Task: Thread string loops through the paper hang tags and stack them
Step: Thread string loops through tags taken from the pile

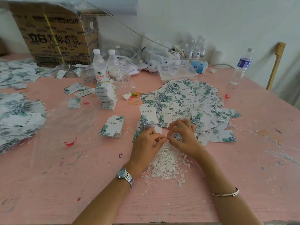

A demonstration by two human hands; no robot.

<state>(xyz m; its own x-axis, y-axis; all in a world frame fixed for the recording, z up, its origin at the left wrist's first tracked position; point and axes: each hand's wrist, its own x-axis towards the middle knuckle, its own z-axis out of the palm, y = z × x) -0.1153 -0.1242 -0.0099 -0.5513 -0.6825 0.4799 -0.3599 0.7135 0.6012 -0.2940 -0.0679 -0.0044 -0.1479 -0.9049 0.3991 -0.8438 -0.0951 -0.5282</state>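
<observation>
Left hand [146,141] and right hand [184,135] are pinching one string loop [166,138] together above the loose string pile [167,163], threaded hang tags [186,101] are heaping behind them, and unthreaded stacks [112,126] are waiting on the tabletop [97,184], suggesting much work remaining.

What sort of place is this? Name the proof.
Probably a packing workshop: heaps of leaf-printed paper hang tags, a tangle of white string loops, and a brown cardboard carton on the pink wooden table.
</observation>
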